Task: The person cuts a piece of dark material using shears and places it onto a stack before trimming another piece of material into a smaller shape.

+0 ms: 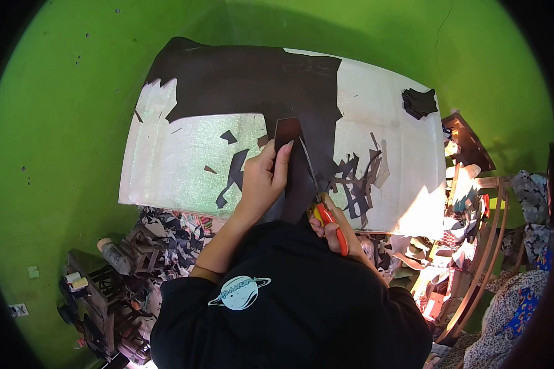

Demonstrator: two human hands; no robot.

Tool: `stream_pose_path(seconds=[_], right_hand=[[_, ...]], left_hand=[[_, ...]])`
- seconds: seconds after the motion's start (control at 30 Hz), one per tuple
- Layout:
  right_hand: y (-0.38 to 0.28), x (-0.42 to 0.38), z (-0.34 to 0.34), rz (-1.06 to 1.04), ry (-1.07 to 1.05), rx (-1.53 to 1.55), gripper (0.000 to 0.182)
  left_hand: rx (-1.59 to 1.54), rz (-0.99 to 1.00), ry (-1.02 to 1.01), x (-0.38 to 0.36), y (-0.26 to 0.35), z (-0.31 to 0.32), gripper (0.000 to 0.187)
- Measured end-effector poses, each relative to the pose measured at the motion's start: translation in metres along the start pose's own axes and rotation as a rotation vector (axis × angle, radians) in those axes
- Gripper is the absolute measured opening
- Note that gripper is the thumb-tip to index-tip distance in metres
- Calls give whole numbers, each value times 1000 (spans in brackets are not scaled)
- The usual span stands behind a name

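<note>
My left hand [266, 172] pinches a reddish-brown strip of leather [287, 129], thumb on top and the other fingers mostly hidden beneath. Orange-and-yellow-handled scissors [333, 229] are in my right hand [337, 237], fingers wrapped through the grips. Their long blade points away from me along the right edge of the strip. Under both lies a large dark brown leather sheet [246, 80], its near edge cut in steps and its narrow part reaching toward my body.
The sheet rests on a white-covered table [400, 154]. Dark offcuts [357, 184] lie right of my hands, more scraps [234, 175] to the left. A stack of cut dark pieces [419, 103] sits at the far right corner. Scraps cover the floor [166, 234]; a wooden frame [489, 246] stands at right.
</note>
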State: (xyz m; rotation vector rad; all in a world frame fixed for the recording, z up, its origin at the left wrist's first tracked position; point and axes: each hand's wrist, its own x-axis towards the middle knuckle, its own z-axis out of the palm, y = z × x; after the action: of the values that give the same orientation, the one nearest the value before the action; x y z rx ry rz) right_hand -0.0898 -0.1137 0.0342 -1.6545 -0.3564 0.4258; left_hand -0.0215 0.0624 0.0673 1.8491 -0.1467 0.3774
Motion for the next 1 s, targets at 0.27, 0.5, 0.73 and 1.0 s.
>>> stream_pose_path(seconds=[0.27, 0.5, 0.73, 1.0], right_hand=[[-1, -7, -2, 47, -2, 130, 80], [-8, -9, -23, 92, -87, 52, 89], [-4, -9, -13, 123, -88, 107, 92], [0, -3, -13, 0, -18, -86, 72]], left_hand=[[-60, -14, -22, -2, 7, 2, 16], [-100, -79, -160, -11, 9, 4, 18], [-170, -156, -130, -14, 11, 1, 19], [-130, -146, -99, -11, 5, -3, 19]])
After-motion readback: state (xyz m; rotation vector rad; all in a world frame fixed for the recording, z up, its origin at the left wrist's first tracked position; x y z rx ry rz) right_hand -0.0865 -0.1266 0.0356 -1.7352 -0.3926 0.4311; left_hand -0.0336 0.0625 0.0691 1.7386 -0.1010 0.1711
